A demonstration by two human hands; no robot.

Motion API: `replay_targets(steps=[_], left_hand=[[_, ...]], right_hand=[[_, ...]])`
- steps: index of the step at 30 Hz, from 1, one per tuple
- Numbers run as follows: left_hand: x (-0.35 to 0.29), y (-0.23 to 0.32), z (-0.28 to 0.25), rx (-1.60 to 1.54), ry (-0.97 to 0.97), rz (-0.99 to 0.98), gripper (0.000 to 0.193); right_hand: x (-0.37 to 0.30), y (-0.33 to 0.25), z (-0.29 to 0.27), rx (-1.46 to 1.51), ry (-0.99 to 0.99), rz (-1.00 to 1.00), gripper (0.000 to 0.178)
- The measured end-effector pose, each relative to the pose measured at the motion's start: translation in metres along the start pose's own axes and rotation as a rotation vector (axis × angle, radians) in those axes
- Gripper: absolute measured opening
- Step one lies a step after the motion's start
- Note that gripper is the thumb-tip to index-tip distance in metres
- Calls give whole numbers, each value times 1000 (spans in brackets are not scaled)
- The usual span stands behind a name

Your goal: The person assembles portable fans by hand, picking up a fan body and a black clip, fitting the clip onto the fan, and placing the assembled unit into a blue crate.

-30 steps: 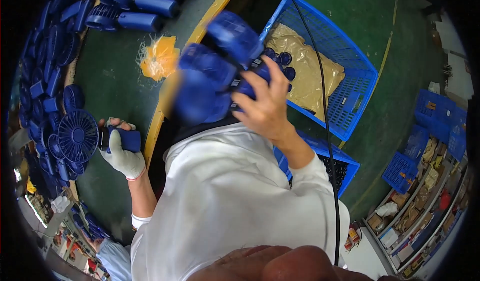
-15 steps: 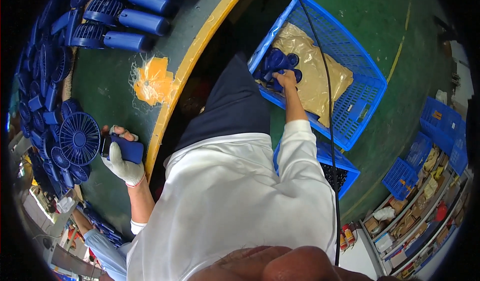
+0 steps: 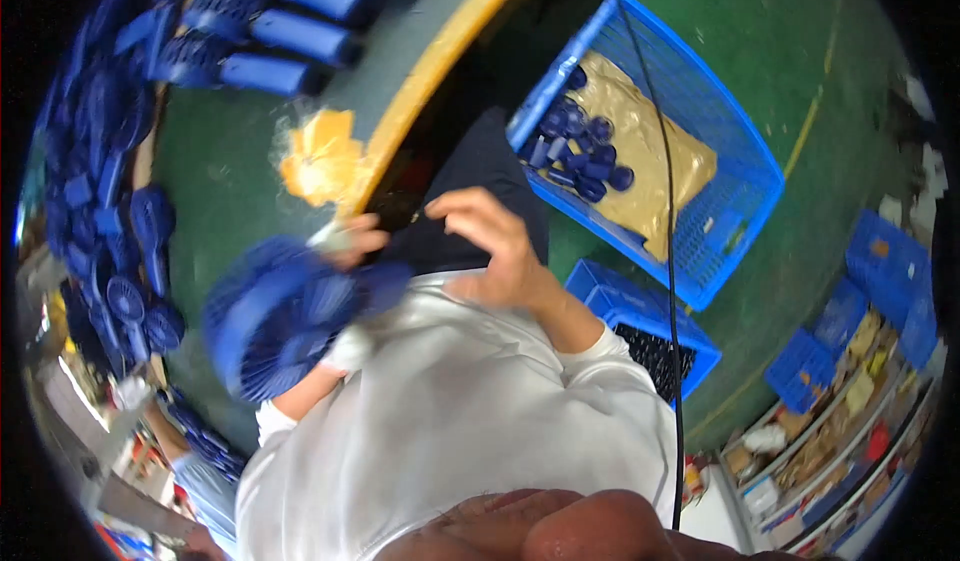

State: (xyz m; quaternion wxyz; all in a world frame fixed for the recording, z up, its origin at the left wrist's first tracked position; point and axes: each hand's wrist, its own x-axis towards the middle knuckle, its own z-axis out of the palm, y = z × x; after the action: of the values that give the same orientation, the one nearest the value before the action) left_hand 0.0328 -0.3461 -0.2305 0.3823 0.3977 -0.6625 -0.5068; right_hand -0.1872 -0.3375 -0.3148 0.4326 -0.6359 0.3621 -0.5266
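Note:
A blue handheld fan [image 3: 275, 321], blurred by motion, is tilted in front of my body at the left. My left hand [image 3: 352, 243], in a whitish glove with bare fingertips, is wrapped round its handle; the fan hides part of the palm. Close to the handle end, my bare right hand [image 3: 495, 251] is raised over my lap, thumb and fingers apart. I can make out nothing in it. Small blue parts [image 3: 585, 151] lie in a heap on a tan plastic bag [image 3: 640, 131] inside a blue crate [image 3: 735, 141].
Many blue fans [image 3: 110, 191] are piled along the table's left side, with several more at the back. The green table [image 3: 215, 176] has a yellow edge [image 3: 435, 56]. A black cable [image 3: 665, 211] hangs across the crate. A smaller blue bin [image 3: 640, 306] with dark pieces stands nearer me.
My right hand has come out of the crate toward my left hand. My left hand has lifted the fan off the table side and moved it right, toward my body.

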Motion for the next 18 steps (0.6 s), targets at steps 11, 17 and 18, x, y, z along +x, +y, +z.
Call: replay_targets(steps=[11, 17, 18], left_hand=[[-15, 1, 2, 351, 30, 52, 46], [-51, 5, -46, 494, 444, 122, 31], [-51, 3, -61, 692, 500, 135, 32]], right_hand=[[-95, 47, -43, -435, 631, 423, 48], [-144, 149, -111, -1019, 418, 699, 51], [-153, 169, -116, -1088, 429, 774, 48]])
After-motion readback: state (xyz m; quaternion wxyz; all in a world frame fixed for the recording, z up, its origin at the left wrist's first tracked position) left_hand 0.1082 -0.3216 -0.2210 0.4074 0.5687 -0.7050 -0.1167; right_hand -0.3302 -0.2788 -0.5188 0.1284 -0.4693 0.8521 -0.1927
